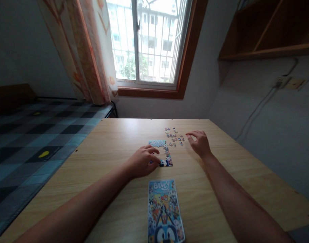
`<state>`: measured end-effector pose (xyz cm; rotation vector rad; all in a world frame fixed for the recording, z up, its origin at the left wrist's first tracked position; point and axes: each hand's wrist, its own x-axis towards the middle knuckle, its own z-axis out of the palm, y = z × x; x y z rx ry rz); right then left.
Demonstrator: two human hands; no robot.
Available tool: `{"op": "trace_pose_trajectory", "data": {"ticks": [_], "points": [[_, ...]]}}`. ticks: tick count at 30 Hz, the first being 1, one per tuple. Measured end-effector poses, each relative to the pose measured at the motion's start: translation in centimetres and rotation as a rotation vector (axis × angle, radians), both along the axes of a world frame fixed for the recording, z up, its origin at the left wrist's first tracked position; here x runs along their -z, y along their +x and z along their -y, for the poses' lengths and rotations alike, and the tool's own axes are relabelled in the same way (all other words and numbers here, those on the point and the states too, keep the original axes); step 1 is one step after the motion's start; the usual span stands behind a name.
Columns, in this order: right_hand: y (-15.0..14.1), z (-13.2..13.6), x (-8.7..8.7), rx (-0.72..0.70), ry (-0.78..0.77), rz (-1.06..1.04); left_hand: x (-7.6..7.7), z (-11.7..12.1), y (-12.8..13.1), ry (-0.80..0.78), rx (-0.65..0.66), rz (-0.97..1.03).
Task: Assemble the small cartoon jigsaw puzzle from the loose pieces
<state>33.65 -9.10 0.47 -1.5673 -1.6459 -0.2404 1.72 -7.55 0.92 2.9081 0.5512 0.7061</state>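
Observation:
A partly assembled jigsaw puzzle (169, 158) lies on the table, its border joined around a bare middle. My left hand (143, 160) rests over its left side with fingers apart, hiding that part of the puzzle. Right of the puzzle and a little farther away, my right hand (199, 143) has thumb and index fingertip brought together; whether a small piece is between them I cannot make out. Several loose puzzle pieces (173, 136) are scattered just left of that hand. Nearer to me is the puzzle box (164, 209), printed with "Bluey" and cartoon dogs.
The light wooden table (114, 141) reaches toward a window (154, 44) with a patterned curtain (88, 50). A bed with a checked cover (50, 135) stands along the left. On the right wall are a wooden shelf (268, 50) and a socket with a cable (282, 82).

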Motion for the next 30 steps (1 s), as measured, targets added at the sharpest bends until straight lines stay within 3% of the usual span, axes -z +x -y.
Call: {"op": "trace_pose_trajectory", "data": {"ticks": [3,5,9,18,24,30], "points": [[2.6,-0.9,1.9,0.231,-0.019,-0.162,-0.2,0.0,0.0,0.025,0.005,0.054],[3.2,-1.4,2.9,0.28,-0.081,-0.23,-0.3,-0.3,0.0,0.056,0.001,0.117],[2.2,-1.9,3.7,0.214,-0.114,-0.176,0.0,-1.0,-0.2,0.083,-0.054,0.238],[-0.6,-1.8,3.8,0.093,-0.272,0.045,0.8,-2.8,-1.1,-0.065,-0.327,0.439],[-1.3,-1.5,3.6,0.1,-0.448,0.084,1.1,-3.4,-1.2,-0.109,-0.355,0.461],[-1.5,-1.4,3.4,0.09,-0.494,0.074,1.0,-3.3,-1.2,-0.096,-0.338,0.474]]}}
